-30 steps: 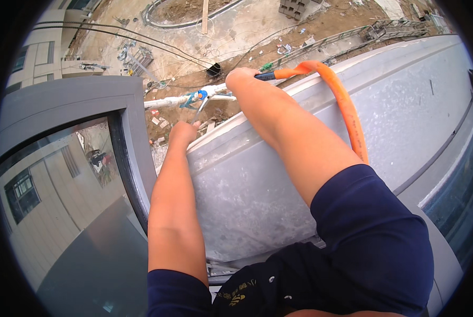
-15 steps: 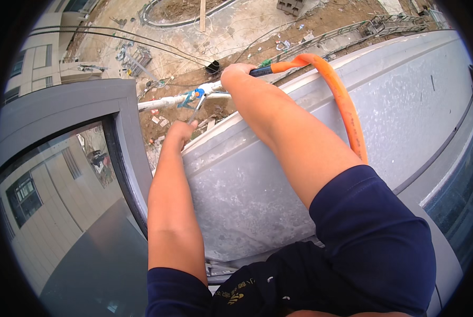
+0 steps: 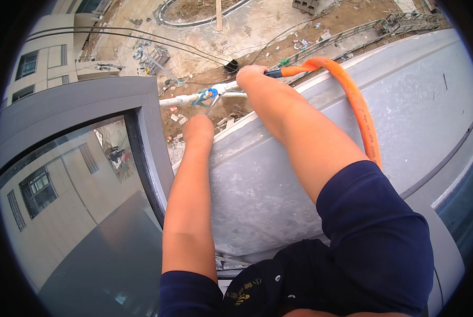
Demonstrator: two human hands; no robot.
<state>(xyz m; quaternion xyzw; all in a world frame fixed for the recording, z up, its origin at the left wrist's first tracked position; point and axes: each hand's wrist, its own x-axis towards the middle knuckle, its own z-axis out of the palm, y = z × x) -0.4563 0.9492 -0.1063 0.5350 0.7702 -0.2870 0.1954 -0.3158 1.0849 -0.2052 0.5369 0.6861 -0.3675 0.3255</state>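
Note:
Beyond a grey metal ledge [image 3: 278, 195], both my arms reach out over a drop. My left hand [image 3: 199, 128] is closed round a slim metal tool [image 3: 212, 107], perhaps a wrench, whose far end meets a blue fitting [image 3: 211, 93] on a white pipe [image 3: 181, 100]. My right hand [image 3: 251, 75] is wrapped round the line where the white pipe meets a black tube [image 3: 274, 73]; its fingers are mostly hidden. From the black tube an orange hose [image 3: 355, 98] twists and bends down over the ledge. Blue-green strips hang by the fitting.
A grey-framed window [image 3: 88, 100] stands close to my left arm. Dark cables [image 3: 136, 42] run to a black round object [image 3: 231, 66] past the pipe. Far below lie a dirt yard, a long metal ladder-like frame [image 3: 347, 39] and scattered debris. A pale building rises at left.
The whole view has shifted slightly, so things sit further right. My left hand has turned, its back now facing up, with the tool still in it. My right hand keeps its hold.

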